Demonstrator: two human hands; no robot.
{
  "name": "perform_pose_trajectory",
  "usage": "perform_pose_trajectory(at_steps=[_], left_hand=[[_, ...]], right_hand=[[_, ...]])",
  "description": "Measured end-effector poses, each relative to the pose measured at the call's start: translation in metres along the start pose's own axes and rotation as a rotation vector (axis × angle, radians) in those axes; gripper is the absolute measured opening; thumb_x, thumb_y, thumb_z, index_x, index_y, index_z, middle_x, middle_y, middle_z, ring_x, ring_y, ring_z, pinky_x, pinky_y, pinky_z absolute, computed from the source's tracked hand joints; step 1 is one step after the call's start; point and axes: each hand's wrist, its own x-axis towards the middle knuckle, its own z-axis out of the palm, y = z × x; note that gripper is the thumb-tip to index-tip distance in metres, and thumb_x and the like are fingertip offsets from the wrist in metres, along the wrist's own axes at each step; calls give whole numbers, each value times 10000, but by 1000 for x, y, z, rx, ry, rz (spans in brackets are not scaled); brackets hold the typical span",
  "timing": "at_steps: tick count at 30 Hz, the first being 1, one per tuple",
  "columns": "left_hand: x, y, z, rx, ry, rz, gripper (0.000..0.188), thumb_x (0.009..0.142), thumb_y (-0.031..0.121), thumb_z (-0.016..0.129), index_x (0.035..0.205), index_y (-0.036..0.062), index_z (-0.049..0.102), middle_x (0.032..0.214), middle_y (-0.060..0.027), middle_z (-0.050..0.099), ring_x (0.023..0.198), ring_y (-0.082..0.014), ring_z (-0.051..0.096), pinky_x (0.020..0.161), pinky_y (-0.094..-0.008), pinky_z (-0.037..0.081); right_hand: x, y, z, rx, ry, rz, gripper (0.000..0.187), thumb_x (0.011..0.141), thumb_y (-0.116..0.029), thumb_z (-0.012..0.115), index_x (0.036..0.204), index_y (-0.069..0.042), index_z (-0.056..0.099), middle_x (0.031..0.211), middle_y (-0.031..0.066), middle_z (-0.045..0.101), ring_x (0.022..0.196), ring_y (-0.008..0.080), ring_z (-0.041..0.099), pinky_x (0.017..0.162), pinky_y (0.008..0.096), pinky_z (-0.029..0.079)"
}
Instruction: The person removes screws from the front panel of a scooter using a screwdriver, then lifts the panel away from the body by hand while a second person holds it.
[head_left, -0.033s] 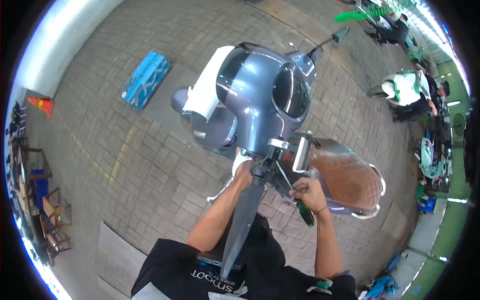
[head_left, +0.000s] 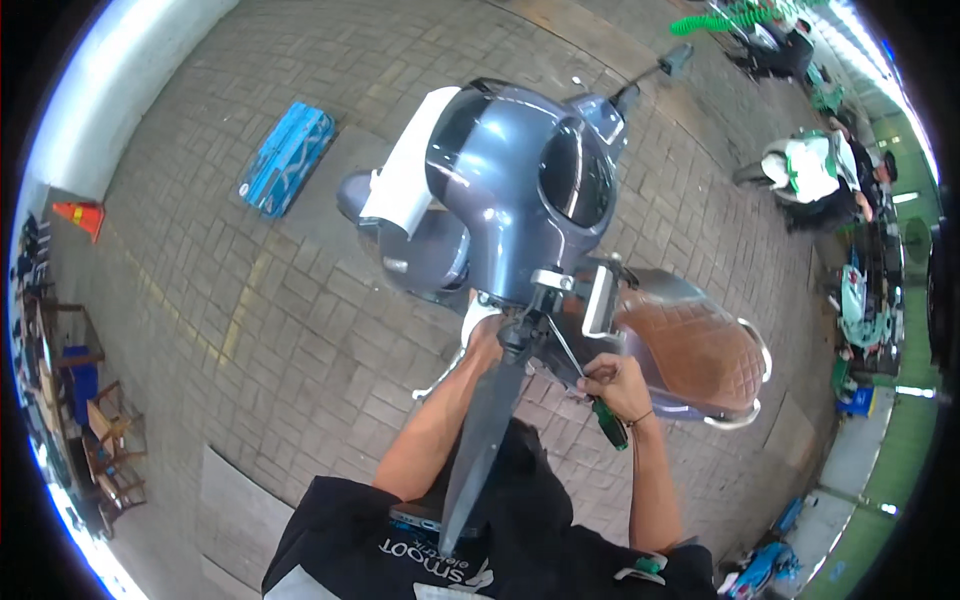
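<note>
Clearly, the green-handled screwdriver was at the scooter's handlebar, its shaft slanting up and left toward the dark joint there; whether the tip was seated could not be told. Hardly anything had just changed: the view had slid slightly, while the tool kept its slant, which suggested that the work stood at the same point. The right hand pinched the shaft just above the handle, its forearm rising nearly straight from below and its wrist tipped leftward. The left forearm angled up and rightward beside the dark mirror, and the left hand reached in under the front, mostly hidden, so its grip could not be told. Around them spread the grey-blue scooter, with a white cloth over its front and a brown quilted seat. Farther off, a blue case lay on the paved floor.
</note>
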Motion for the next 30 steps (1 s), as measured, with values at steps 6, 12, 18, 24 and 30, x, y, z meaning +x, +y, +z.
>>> perform_pose_trajectory(at_steps=[6, 12, 18, 24, 30], left_hand=[[4, -13, 10, 59, 5, -42, 223, 1004, 105, 635, 1190, -15, 609, 1075, -169, 670, 1039, -320, 690, 904, -380, 592], [17, -41, 18, 162, 62, -49, 189, 998, 84, 640, 1158, -16, 632, 1003, -154, 685, 982, -321, 714, 856, -377, 618], [30, -69, 9, 199, 229, 7, 158, 1002, 62, 629, 1138, -17, 644, 979, -144, 694, 983, -321, 721, 867, -375, 629], [42, -100, 44, 160, 320, 15, 218, 1024, 72, 596, 1217, -28, 604, 1099, -146, 686, 1103, -295, 686, 975, -374, 598], [94, -120, 120, 196, 162, 72, 234, 1049, 84, 548, 1261, -12, 574, 1123, -147, 685, 1120, -299, 684, 974, -380, 594]], right_hand=[[-34, 76, 8, 133, 58, 118, 154, 768, -19, 797, 871, 59, 714, 720, 113, 714, 639, 143, 666, 623, 298, 512], [-68, 116, 11, 473, -20, 169, 248, 855, -64, 767, 1056, 67, 704, 837, 84, 711, 759, 137, 662, 676, 279, 511], [-108, 143, -26, 602, -194, 175, 506, 904, -45, 725, 1384, 5, 573, 1107, 70, 682, 946, 131, 654, 776, 288, 540], [-82, 165, -105, 472, 110, -33, 498, 803, -96, 822, 1268, -8, 666, 1140, 118, 735, 1041, 193, 690, 912, 337, 537], [13, 140, -206, 158, 231, -393, 393, 761, -104, 842, 1124, 1, 731, 989, 167, 744, 928, 272, 733, 862, 343, 551]])
